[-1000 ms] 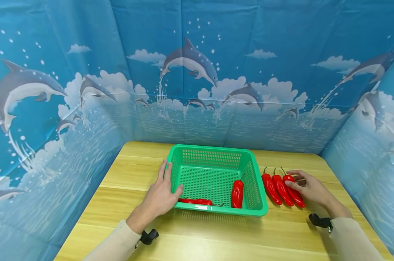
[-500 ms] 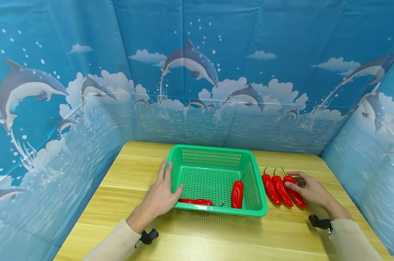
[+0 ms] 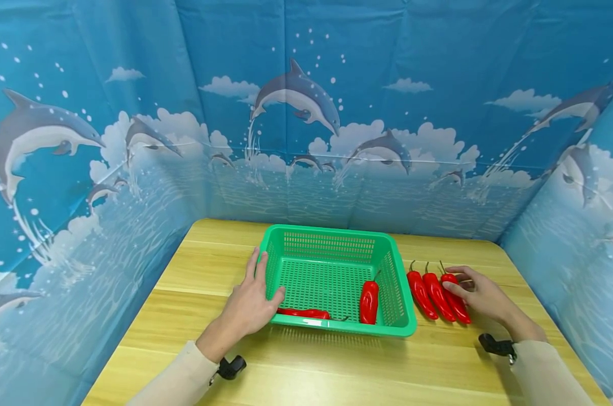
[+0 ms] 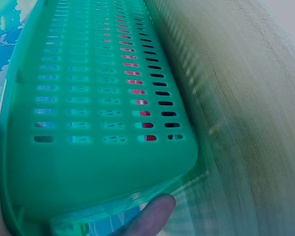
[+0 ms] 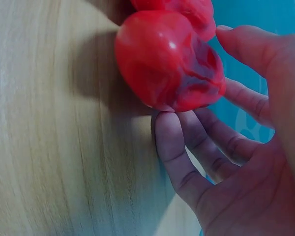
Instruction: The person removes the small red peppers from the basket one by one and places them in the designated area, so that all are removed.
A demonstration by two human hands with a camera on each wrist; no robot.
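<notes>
Pepper [image 3: 457, 307] lies on desk [image 3: 336, 375] between thumb and curled fingers of R hand [image 3: 486, 293]; L hand [image 3: 250, 301], fingers spread, rests on green basket [image 3: 321, 285]. Thumb contact prob. OK, hard to see. Best pinch evenly, w/o pushing neighbour pepper [image 3: 438, 296] left of R hand.

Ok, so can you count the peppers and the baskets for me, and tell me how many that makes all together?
Green basket: 1
Red peppers: 5 (2 in the basket, 3 beside it)
Total: 6
</notes>
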